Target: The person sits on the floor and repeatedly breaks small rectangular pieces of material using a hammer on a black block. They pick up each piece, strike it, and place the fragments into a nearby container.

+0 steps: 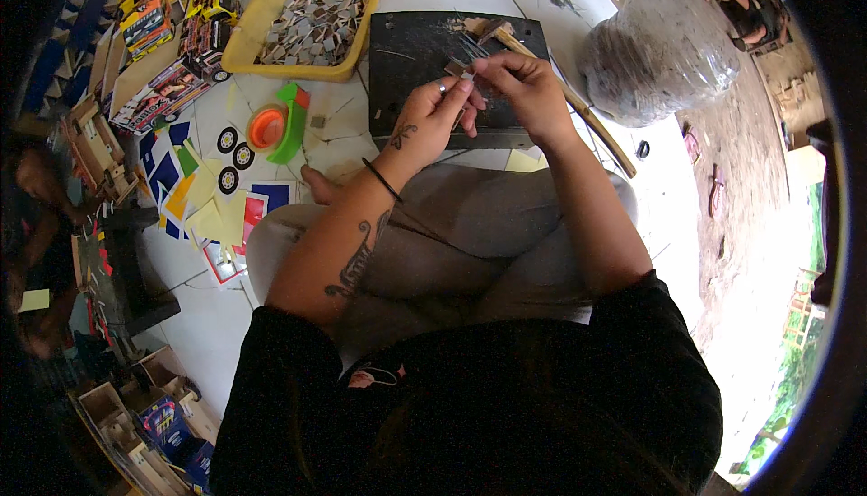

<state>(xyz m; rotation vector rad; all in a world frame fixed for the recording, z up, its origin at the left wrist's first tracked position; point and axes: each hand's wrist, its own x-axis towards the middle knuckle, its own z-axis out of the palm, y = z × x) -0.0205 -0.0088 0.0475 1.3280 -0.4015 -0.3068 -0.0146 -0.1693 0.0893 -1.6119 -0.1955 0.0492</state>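
Both my hands meet above a low black block (397,72) in front of my crossed legs. My left hand (432,117), with a ring on it, pinches a small pale piece (467,74) between thumb and finger. My right hand (531,92) has its thumb and fingertips closed at the far end of that piece; whether it grips anything else is hidden. A hammer (591,117) with a wooden handle lies across the block's right side, partly behind my right hand. Thin grey metal strips or nails (471,46) show beside its head.
A yellow tub (237,55) of small square pieces stands beyond the block. A green tape dispenser (293,126), black wheels (242,155) and coloured paper sheets (209,221) lie left. Toy trucks (158,94) and a person (36,198) are further left. A plastic-wrapped bundle (664,52) sits right.
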